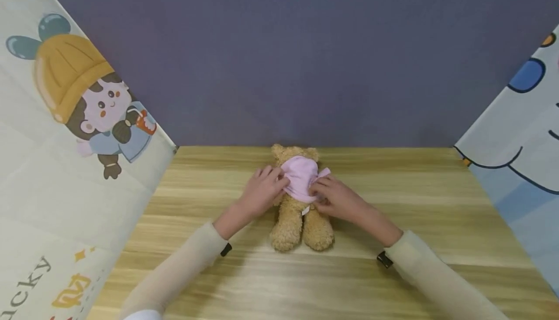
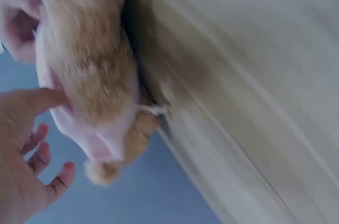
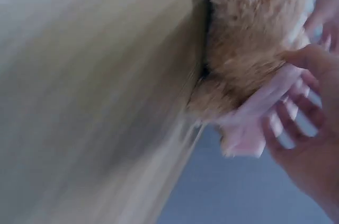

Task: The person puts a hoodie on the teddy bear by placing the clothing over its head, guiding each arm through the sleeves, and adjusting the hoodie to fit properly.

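A brown teddy bear (image 1: pixel 286 235) lies at the far middle of the bench (image 1: pixel 279 286), its ears far and its feet near, a pink cloth (image 1: pixel 300 179) over its body. The left hand (image 1: pixel 260 191) grips the cloth's left edge narrowly, its thumb tucked inside and other fingers spread. The right hand (image 1: pixel 340 199) holds the right edge between thumb and fingers. A white tag (image 1: pixel 305 210) shows between the bear's legs. A dark wall (image 1: pixel 305 58) stands along the far edge; cartoon-printed sheets flank the bench, left (image 1: pixel 26 150) and right (image 1: pixel 524 131).
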Demonstrator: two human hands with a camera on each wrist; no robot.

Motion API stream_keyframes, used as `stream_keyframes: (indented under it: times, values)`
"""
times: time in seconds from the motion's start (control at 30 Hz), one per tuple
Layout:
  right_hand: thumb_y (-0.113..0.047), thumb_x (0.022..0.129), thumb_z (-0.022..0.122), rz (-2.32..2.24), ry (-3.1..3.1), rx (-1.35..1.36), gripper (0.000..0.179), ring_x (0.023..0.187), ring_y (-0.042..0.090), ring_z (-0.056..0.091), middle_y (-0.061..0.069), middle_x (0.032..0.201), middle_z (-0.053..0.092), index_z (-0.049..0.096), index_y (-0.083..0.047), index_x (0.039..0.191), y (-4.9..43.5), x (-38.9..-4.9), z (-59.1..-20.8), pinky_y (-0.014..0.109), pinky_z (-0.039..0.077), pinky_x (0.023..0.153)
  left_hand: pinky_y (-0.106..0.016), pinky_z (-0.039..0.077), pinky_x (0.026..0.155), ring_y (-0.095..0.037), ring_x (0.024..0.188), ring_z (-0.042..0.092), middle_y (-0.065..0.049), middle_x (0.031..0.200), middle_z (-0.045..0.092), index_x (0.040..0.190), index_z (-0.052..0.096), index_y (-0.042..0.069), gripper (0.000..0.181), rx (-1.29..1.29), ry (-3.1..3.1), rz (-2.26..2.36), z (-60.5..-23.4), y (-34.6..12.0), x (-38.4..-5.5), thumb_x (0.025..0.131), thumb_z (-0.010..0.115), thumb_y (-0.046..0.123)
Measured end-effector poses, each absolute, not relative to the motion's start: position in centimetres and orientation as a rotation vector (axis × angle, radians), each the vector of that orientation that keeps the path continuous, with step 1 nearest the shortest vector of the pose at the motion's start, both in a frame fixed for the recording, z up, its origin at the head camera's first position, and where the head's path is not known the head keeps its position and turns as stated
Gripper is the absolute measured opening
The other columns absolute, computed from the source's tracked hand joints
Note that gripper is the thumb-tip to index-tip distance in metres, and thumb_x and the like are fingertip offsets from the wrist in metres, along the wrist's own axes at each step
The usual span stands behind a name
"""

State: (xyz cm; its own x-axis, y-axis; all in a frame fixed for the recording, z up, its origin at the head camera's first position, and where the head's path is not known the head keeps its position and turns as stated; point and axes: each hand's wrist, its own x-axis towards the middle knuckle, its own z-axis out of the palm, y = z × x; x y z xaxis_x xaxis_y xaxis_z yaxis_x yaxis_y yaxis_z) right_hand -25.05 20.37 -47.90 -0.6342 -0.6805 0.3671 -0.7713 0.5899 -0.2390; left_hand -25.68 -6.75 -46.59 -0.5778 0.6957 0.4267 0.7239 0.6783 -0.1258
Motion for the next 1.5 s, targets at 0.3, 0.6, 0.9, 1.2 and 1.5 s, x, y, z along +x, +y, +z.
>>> stream_keyframes:
  times: [0.3, 0.6, 0.9, 1.2, 1.5]
  values:
    - [-0.015, 0.079, 0.086, 0.66, -2.648, 1.004, 0.054, 0.11, 0.03, 0.061, 0.011, 0.121, 0.069, 0.064, -0.004, 0.126, 21.2, -25.5, -49.2, 0.049, 0.05, 0.098, -0.042, 0.046, 0.087, -0.028, 0.111, 0.053, -0.007, 0.124, 0.062, 0.119, 0.064, 0.009, 0.043, -1.012, -2.536, -0.033, -48.0, -6.2, -24.5, 0.088, 0.08, 0.034]
    - [-0.017, 0.079, 0.084, 0.582, -2.638, 0.983, 0.04, 0.107, 0.028, 0.061, 0.006, 0.11, 0.072, 0.067, -0.01, 0.115, 20.7, -24.9, -49.6, 0.052, 0.046, 0.101, -0.037, 0.045, 0.077, -0.022, 0.092, 0.056, 0.0, 0.1, 0.072, 0.096, 0.07, 0.014, 0.012, -1.026, -2.507, -0.047, -49.2, -6.4, -24.0, 0.091, 0.075, 0.023]
    - [-0.018, 0.079, 0.084, 0.52, -2.59, 0.98, 0.028, 0.092, 0.023, 0.058, 0.001, 0.091, 0.067, 0.065, -0.011, 0.098, 21.1, -24.5, -49.2, 0.044, 0.049, 0.086, -0.042, 0.045, 0.087, -0.025, 0.105, 0.056, -0.002, 0.109, 0.068, 0.107, 0.069, 0.013, 0.022, -1.068, -2.475, -0.059, -47.9, -6.3, -23.7, 0.09, 0.077, 0.026]
    - [-0.012, 0.076, 0.081, 0.496, -2.658, 1.062, 0.026, 0.069, 0.013, 0.046, -0.01, 0.067, 0.051, 0.055, -0.017, 0.078, 19.7, -23.6, -49.1, 0.034, 0.042, 0.066, -0.036, 0.047, 0.08, -0.02, 0.089, 0.051, -0.001, 0.094, 0.061, 0.098, 0.075, 0.015, 0.011, -1.151, -2.435, 0.072, -50.3, -6.2, -21.8, 0.087, 0.075, 0.011]
    - [-0.011, 0.086, 0.073, 0.203, -2.635, 1.043, 0.016, 0.076, 0.026, 0.056, 0.007, 0.081, 0.062, 0.056, -0.008, 0.086, 18.9, -22.8, -48.9, 0.041, 0.048, 0.066, -0.039, 0.054, 0.082, -0.024, 0.093, 0.063, -0.004, 0.101, 0.073, 0.102, 0.073, 0.012, 0.009, -1.058, -2.646, -0.209, -43.5, -5.1, -26.6, 0.094, 0.07, 0.013]
